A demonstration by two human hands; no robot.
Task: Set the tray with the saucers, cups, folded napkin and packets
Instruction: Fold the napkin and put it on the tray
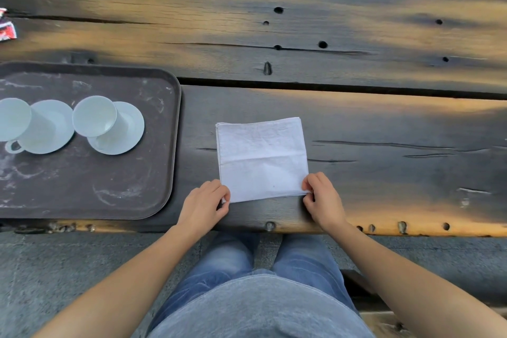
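A white napkin (262, 158), folded to a square, lies flat on the dark wooden table just right of the tray. My left hand (204, 204) pinches its near left corner and my right hand (322, 200) pinches its near right corner. On the dark brown tray (109, 189) at the left stand two white saucers, each with a white cup on it: the right cup (94, 116) on its saucer (120, 134), and the left cup (13, 119) on its saucer (50, 129), partly cut off by the frame edge. Red and white packets (6, 27) lie at the far left edge.
The table (356, 123) is made of dark weathered planks with gaps, cracks and holes. Its near edge runs just in front of my hands. Below it are my legs and a grey paved floor.
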